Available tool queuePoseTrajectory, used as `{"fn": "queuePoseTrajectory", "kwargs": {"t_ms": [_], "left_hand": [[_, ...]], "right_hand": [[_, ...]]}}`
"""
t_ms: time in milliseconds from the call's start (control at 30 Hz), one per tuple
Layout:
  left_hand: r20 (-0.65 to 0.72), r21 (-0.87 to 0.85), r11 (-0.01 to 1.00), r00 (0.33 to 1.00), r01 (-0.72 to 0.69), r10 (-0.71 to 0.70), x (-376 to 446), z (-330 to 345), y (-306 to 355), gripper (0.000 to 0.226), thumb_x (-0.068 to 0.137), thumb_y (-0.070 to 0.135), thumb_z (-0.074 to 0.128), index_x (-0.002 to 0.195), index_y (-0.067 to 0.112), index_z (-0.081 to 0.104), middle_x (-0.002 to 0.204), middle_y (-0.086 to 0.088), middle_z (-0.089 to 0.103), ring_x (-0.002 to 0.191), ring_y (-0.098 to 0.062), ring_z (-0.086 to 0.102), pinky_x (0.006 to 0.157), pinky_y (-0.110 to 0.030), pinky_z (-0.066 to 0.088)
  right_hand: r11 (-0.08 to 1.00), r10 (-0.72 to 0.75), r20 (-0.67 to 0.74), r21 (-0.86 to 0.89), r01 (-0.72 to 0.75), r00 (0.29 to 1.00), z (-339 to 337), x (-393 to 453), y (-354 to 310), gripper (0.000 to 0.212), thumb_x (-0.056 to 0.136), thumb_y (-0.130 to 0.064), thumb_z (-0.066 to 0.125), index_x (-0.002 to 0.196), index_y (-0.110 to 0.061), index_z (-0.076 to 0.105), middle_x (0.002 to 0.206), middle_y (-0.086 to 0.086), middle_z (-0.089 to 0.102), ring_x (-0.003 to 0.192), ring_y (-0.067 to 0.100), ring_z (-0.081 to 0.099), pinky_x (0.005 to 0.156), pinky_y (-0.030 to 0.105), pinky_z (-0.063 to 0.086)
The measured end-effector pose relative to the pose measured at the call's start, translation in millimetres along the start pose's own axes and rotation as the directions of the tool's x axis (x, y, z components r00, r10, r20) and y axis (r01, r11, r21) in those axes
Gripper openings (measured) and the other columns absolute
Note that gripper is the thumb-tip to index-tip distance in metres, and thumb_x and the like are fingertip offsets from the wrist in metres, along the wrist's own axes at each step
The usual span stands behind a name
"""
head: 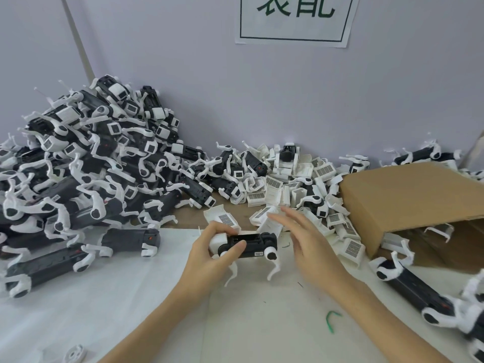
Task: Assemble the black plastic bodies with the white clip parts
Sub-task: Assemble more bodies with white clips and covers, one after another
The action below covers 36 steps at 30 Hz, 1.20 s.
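My left hand (209, 251) grips a black plastic body (252, 244) at table centre. White leg parts hang from that body, and a white clip part (218, 242) sits at its left end under my fingers. My right hand (306, 241) hovers just right of the body with fingers straight and spread, holding nothing; its fingertips reach toward the loose white clip parts (272, 218) behind. It looks slightly blurred.
A tall heap of black-and-white bodies (86, 163) fills the left side. Loose white clips (301, 179) pile up along the back wall. A tipped cardboard box (408, 200) lies at right, with more black bodies (419, 292) before it. A green scrap (331, 320) lies on the white sheet.
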<state>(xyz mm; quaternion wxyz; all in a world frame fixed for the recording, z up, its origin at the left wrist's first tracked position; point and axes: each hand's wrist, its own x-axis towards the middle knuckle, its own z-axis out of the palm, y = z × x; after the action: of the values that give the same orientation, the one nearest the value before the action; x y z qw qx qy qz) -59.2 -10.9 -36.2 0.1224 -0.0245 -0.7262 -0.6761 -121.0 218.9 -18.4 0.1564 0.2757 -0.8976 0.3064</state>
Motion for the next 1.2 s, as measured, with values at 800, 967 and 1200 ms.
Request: {"fn": "queuePoseTrajectory", "kwargs": {"t_ms": [800,967,1200], "left_hand": [[0.310,0.026,0.998,0.949,-0.065,0.054,-2,-4,-3,0.051,0.103,0.061,0.047,0.129,0.019,0.061,0.119,-0.002,0.065,0.112,-0.022,0.063,0.092,-0.020,0.048],[0.317,-0.023,1.000,0.949,0.003,0.004,-2,-4,-1,0.064,0.101,0.072,0.046,0.132,0.018,0.060,0.124,-0.009,0.060,0.104,-0.027,0.061,0.090,-0.045,0.047],[0.280,0.025,0.998,0.959,-0.053,0.044,-4,-3,1,0.049,0.106,0.053,0.044,0.131,0.013,0.059,0.125,-0.011,0.065,0.123,-0.031,0.059,0.109,-0.046,0.044]], "right_hand": [[0.753,0.365,-0.336,0.655,-0.063,0.868,1,-29,-7,0.025,0.105,-0.014,0.060,0.102,-0.036,0.072,0.097,-0.011,0.071,0.063,0.014,0.063,0.061,0.023,0.052],[0.810,0.209,-0.316,0.586,0.017,0.926,0,-39,-25,0.028,0.106,-0.023,0.059,0.128,-0.035,0.071,0.131,-0.009,0.067,0.116,0.015,0.066,0.095,0.029,0.055],[0.970,-0.152,-0.165,0.164,0.179,0.975,19,-50,-45,0.052,0.104,-0.015,0.060,0.149,-0.041,0.051,0.147,-0.024,0.047,0.129,0.016,0.049,0.098,0.023,0.051]]}}
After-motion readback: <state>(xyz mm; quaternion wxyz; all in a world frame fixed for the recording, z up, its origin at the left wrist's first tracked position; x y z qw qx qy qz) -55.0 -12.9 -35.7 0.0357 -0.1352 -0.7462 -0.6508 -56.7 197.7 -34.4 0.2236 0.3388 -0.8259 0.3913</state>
